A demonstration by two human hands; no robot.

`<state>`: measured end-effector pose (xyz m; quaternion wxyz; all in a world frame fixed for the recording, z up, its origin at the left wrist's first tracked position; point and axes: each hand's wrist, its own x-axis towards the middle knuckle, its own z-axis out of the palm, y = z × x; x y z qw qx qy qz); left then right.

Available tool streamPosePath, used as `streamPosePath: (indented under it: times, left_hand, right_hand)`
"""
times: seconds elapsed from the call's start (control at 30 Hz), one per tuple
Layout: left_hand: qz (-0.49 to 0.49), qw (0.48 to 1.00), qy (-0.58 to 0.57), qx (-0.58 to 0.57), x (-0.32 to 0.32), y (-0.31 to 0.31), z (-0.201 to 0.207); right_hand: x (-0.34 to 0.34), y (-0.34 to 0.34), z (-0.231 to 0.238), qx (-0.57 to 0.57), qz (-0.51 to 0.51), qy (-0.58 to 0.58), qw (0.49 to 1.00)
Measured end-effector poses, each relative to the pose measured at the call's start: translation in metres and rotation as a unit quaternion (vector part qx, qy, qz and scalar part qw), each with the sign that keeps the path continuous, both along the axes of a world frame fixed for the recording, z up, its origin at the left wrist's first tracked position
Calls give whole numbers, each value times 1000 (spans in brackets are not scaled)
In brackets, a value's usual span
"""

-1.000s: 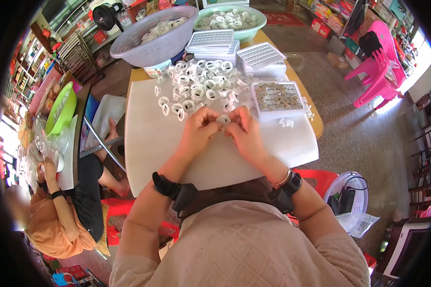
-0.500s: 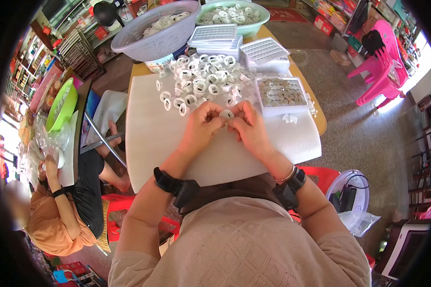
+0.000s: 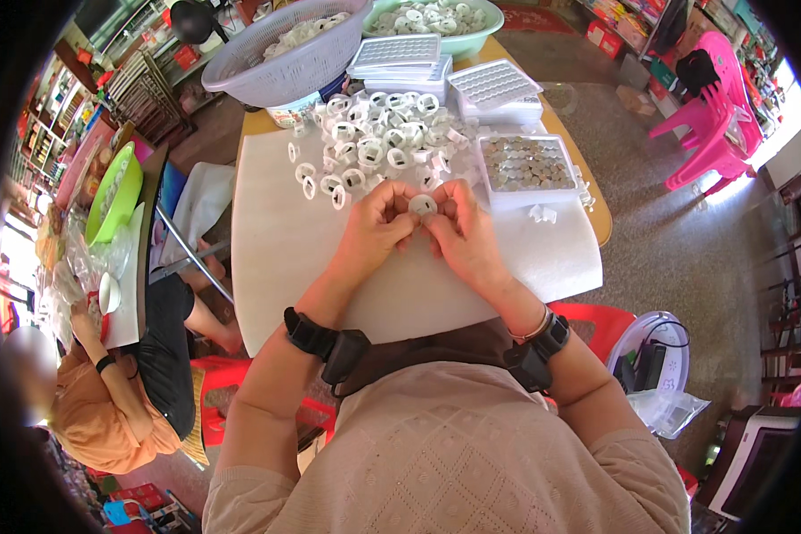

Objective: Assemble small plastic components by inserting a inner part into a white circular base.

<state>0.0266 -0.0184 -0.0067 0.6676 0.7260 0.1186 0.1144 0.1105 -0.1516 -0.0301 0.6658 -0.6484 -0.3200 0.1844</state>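
One small round white piece (image 3: 423, 206) with a dark slot sits slightly above the middle of the frame, over the white sheet (image 3: 280, 258) on the table (image 3: 602, 224); the left hand (image 3: 374, 224) pinches its left side between thumb and fingers, and the right hand (image 3: 465, 228) pinches its right side in the same way, so both grips are clamped on that one piece; the remaining fingers of each hand are curled in.

Just beyond the hands, at upper centre, many white ring-shaped pieces (image 3: 369, 147) lie heaped on the sheet; to the right of the heap stands a white tray (image 3: 532, 198) holding small round discs (image 3: 529, 162), with a few white scraps (image 3: 543, 214) just beside its lower edge; two stacks of white trays, a left stack (image 3: 396, 56) and a right stack (image 3: 494, 86), stand above; a lavender basket (image 3: 298, 71) and a mint basin (image 3: 482, 42), both holding white pieces, fill the top; at far left sits another person in an orange top (image 3: 111, 414), near a lime-green bowl (image 3: 128, 209).
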Motion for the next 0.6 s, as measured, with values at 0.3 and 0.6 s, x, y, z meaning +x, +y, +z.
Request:
streamPosePath:
  times: [0.3,0.6]
  left_hand:
    - [-8,999,-14,37,3,6,-8]
    - [90,996,9,-24,-11,-4,5]
  right_hand:
    - [-1,1,7,-6,-19,-25,999]
    - [-4,-7,23,-12,-7,4,1000]
